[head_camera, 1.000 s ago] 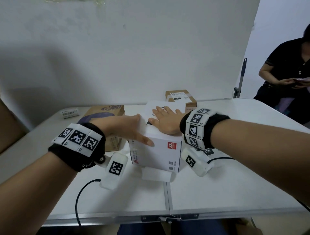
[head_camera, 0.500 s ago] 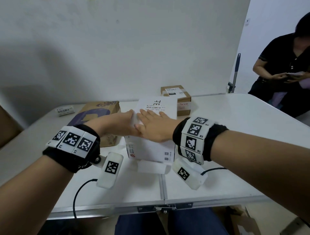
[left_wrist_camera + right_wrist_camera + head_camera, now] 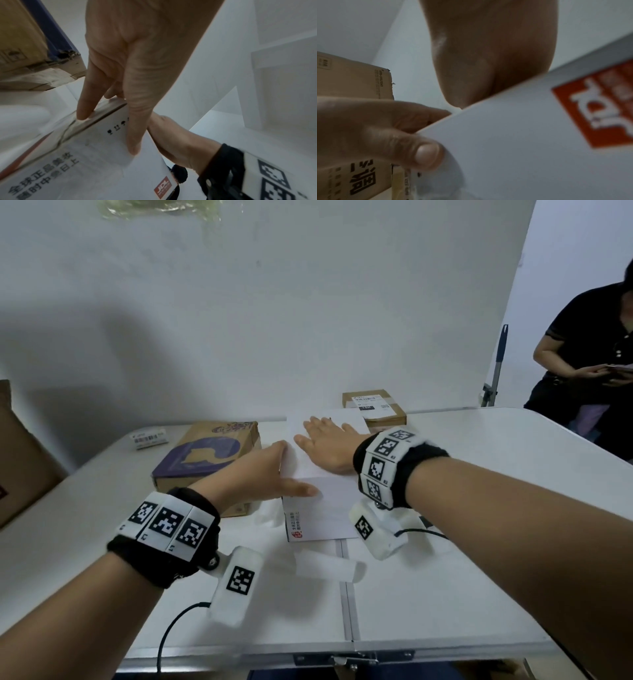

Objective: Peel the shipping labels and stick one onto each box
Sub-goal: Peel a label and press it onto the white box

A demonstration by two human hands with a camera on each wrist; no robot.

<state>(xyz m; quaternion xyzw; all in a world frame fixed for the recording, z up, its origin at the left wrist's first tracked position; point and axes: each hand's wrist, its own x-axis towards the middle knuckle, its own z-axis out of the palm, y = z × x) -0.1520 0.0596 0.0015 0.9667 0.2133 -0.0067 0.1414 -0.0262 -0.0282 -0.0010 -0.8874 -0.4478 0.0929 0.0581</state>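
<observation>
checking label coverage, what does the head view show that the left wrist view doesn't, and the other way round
Only the head view: the right hand pressing flat on the white box, a small brown box at the back already carrying a label, a loose label at far left, and a backing strip on the table.

Only the left wrist view: the left hand from below, its fingers on the taped box edge, and the red logo.

Both: the left hand steadying the white box, and the purple box beside it.

Smooth matt white cardboard box (image 3: 322,508) with printed red logo, brown corrugated cardboard box (image 3: 205,453) with scuffed purple print, matt white table (image 3: 445,594), metal edge trim
</observation>
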